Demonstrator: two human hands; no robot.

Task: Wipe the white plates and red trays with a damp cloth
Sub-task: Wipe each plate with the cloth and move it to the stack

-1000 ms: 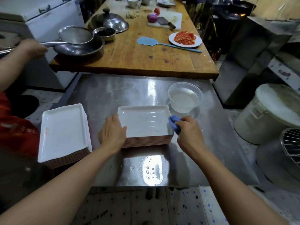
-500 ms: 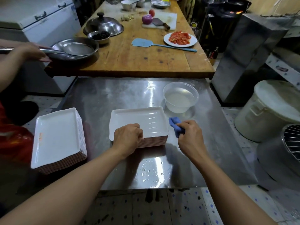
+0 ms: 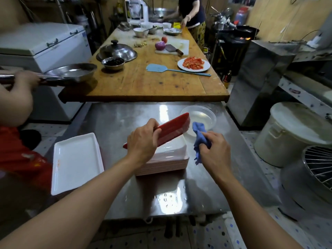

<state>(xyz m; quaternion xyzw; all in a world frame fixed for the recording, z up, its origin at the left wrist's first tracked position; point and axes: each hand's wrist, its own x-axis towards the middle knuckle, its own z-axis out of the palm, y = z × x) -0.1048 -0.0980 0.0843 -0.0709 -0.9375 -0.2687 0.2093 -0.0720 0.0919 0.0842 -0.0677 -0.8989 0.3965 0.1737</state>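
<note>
The single head-worn view looks forward and down, close over the steel table [image 3: 111, 126] (wooden counter [image 3: 143, 83] at twelve o'clock).

Dim kitchen, overhead glare on steel table [image 3: 115, 123], warped edges.

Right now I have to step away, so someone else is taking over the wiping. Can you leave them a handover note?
Left hand grips a tray tilted up, red underside showing, over the centre stack.
Right hand holds the blue cloth beside it, not yet touching it.
Water bowl stands just behind.
Second stack sits at the left on the steel table.
How many are already wiped cannot be told.
Left: wipe the lifted tray, then the remaining ones.
</note>
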